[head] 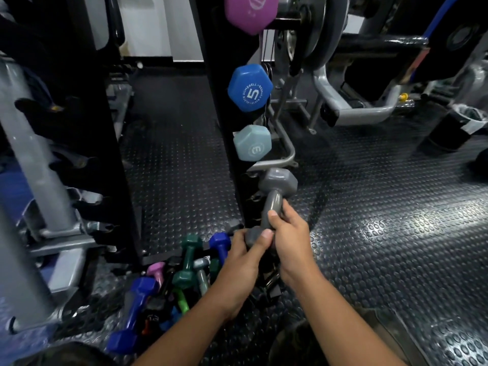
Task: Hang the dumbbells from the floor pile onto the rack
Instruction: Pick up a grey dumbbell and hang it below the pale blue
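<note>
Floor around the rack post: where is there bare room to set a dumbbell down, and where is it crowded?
Bare studded floor lies right of the rack post and between both posts. The floor pile crowds the post's foot. Both hands, left and right, hold the grey dumbbell there.

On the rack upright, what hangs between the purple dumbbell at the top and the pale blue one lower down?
In the head view, one blue dumbbell marked 5 hangs between the purple dumbbell and the pale blue dumbbell.
</note>
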